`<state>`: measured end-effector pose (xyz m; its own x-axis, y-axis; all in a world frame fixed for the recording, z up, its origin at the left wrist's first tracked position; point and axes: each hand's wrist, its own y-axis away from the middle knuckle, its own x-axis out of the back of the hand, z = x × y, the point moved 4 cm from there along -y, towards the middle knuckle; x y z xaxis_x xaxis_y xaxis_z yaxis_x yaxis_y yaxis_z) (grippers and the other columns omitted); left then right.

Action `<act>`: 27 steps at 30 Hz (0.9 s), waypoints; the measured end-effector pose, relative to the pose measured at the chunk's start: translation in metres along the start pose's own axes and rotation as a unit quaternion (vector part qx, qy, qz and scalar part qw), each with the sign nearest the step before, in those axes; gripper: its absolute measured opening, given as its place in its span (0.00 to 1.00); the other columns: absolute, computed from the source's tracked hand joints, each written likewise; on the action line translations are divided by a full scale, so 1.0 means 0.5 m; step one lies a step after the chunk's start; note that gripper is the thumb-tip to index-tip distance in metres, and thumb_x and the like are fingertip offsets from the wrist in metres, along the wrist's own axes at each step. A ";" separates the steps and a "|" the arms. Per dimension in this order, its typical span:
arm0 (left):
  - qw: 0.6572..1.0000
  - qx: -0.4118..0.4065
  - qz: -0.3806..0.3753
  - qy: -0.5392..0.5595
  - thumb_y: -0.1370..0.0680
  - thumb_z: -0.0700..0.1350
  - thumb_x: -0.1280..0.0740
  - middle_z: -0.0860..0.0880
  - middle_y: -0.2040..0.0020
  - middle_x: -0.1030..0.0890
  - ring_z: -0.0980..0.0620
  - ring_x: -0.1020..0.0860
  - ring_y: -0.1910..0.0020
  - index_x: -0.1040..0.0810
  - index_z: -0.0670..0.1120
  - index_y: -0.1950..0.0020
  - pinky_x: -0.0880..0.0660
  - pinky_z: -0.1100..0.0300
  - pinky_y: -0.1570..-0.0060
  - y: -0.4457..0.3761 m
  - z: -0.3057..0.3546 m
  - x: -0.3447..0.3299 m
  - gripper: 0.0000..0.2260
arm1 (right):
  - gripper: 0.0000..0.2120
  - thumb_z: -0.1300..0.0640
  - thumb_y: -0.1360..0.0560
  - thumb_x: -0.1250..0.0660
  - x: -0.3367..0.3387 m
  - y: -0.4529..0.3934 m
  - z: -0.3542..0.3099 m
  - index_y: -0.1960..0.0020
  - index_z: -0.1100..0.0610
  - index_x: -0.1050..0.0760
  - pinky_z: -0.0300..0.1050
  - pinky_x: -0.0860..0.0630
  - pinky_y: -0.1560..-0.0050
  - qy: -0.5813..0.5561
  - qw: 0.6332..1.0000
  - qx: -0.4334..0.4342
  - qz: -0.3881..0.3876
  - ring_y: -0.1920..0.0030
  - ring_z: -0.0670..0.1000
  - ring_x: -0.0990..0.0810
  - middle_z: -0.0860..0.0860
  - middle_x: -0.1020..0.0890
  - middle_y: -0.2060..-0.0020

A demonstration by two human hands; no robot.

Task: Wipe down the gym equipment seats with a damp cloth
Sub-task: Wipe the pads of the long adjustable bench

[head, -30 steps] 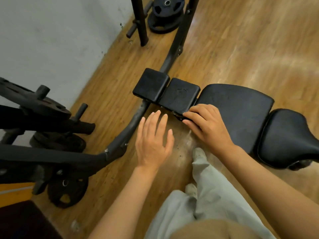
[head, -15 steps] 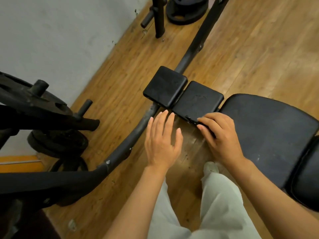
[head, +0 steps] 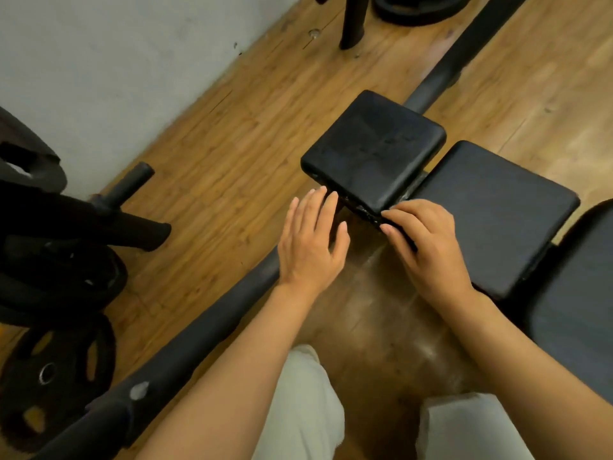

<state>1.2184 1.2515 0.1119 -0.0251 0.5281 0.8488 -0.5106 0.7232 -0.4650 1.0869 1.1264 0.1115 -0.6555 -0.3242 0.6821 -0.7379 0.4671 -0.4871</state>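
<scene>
Two square black pads sit side by side on the bench frame, the left pad [head: 374, 154] and the right pad [head: 497, 210]. A larger black seat [head: 590, 293] lies at the right edge. My right hand [head: 428, 247] rests at the near edge where the two pads meet, with its bent fingers over a dark strip that looks like a dark cloth [head: 406, 240], mostly hidden. My left hand [head: 311, 247] is flat with straight fingers, and its fingertips reach the near corner of the left pad.
A black frame tube [head: 199, 330] runs diagonally across the wooden floor under my left arm. Stacked weight plates [head: 56, 370] and a loaded bar stand at the left by the grey wall [head: 99, 61]. An upright post [head: 353, 21] and another plate [head: 418, 8] are at the top.
The view has closed in on the two small pads. My right hand slid left from the big seat's edge to the gap between the pads, and my left hand moved up beside the left pad.
</scene>
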 end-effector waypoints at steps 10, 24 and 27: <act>0.998 -0.028 0.055 0.008 0.18 0.45 0.41 0.41 0.28 0.27 0.44 0.30 0.28 0.29 0.39 0.27 0.43 0.51 0.24 -0.034 -0.239 -0.252 0.21 | 0.15 0.53 0.19 0.38 -0.279 -0.109 0.074 0.41 0.63 0.22 0.57 0.30 0.45 0.143 0.976 0.164 -0.002 0.45 0.62 0.22 0.60 0.21 0.47; 0.966 -0.244 0.037 0.077 0.17 0.41 0.44 0.40 0.21 0.39 0.44 0.43 0.21 0.39 0.37 0.22 0.48 0.52 0.21 -0.113 -0.341 -0.356 0.24 | 0.25 0.49 0.16 0.50 -0.312 -0.045 0.101 0.22 0.57 0.37 0.62 0.45 0.22 0.411 0.889 0.181 -0.095 0.21 0.64 0.45 0.61 0.42 0.21; 0.959 -0.267 0.046 0.084 0.17 0.40 0.44 0.39 0.21 0.40 0.43 0.43 0.21 0.40 0.36 0.22 0.45 0.48 0.22 -0.119 -0.358 -0.365 0.23 | 0.25 0.56 0.18 0.45 -0.321 -0.032 0.108 0.22 0.56 0.36 0.63 0.48 0.23 0.424 0.885 0.173 -0.083 0.22 0.68 0.46 0.63 0.42 0.22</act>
<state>1.4071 1.1918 -0.0602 0.1126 0.6328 0.7661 0.0007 0.7710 -0.6369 1.1954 1.1266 -0.0196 -0.2862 0.4374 0.8525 -0.9136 0.1438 -0.3804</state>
